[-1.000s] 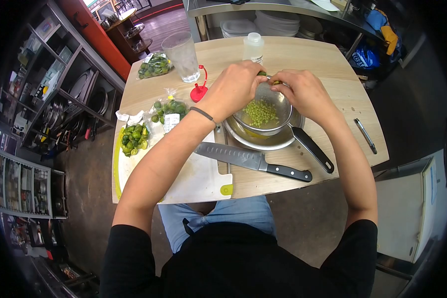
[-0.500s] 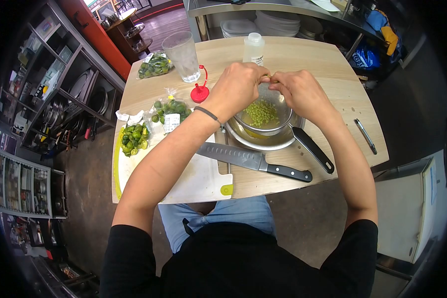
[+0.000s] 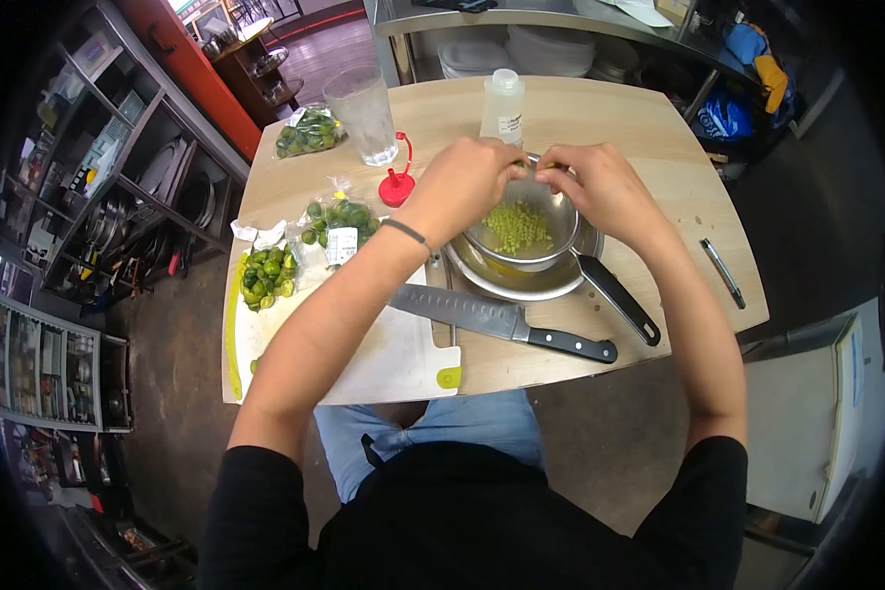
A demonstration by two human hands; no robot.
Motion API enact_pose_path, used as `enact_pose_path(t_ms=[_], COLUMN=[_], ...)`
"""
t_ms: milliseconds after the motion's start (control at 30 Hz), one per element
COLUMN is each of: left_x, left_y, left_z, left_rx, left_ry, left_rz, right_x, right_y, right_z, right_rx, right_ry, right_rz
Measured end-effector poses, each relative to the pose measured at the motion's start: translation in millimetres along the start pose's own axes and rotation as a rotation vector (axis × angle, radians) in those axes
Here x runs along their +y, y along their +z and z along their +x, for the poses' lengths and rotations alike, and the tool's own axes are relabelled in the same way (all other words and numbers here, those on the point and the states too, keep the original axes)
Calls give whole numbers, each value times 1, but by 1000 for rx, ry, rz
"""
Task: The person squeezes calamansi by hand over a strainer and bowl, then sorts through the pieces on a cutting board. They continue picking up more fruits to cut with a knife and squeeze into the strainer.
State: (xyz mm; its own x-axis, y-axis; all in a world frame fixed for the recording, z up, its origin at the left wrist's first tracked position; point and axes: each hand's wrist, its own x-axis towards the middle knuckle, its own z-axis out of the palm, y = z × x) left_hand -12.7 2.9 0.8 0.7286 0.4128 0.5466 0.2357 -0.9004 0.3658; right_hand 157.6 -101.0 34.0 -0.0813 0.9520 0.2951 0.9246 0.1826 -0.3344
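Note:
Both my hands are raised over the far side of a strainer (image 3: 553, 258) that rests in a metal bowl (image 3: 497, 283). Green bits (image 3: 517, 226) lie in its mesh. My left hand (image 3: 472, 182) is pinched, its fingertips on a small greenish piece too hidden to name. My right hand (image 3: 598, 182) pinches close beside it, also on something tiny I cannot make out. A knife (image 3: 492, 317) lies nearer me, partly across the white cutting board (image 3: 383, 354). Small green citrus (image 3: 264, 275) sit on the board's left, beside a bag of them (image 3: 336, 216).
A clear bottle (image 3: 502, 103) stands behind my hands. A tall glass (image 3: 366, 113), a red cap (image 3: 396, 187) and another bag of green fruit (image 3: 308, 133) are at the far left. A pen (image 3: 724, 272) lies at the right.
My fingertips have moved slightly apart and a little down over the strainer. Both hands stay pinched.

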Motion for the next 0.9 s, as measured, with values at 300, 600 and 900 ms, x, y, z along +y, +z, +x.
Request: enact_pose_path(t_ms=[300,600,900], left_x=[-7,-32,-74], left_y=[12,-88,-213], left_z=[-20,-105,-230], left_rx=[-90,89,198], left_ry=[8,-37,-626], left_rz=[-23,15,119], right_x=[-3,-57,-179], right_y=[3,31,135], right_z=[-7,25,104], right_rx=[56,-91,-289], right_ry=[36,-161,-450], right_rz=[83,149,154])
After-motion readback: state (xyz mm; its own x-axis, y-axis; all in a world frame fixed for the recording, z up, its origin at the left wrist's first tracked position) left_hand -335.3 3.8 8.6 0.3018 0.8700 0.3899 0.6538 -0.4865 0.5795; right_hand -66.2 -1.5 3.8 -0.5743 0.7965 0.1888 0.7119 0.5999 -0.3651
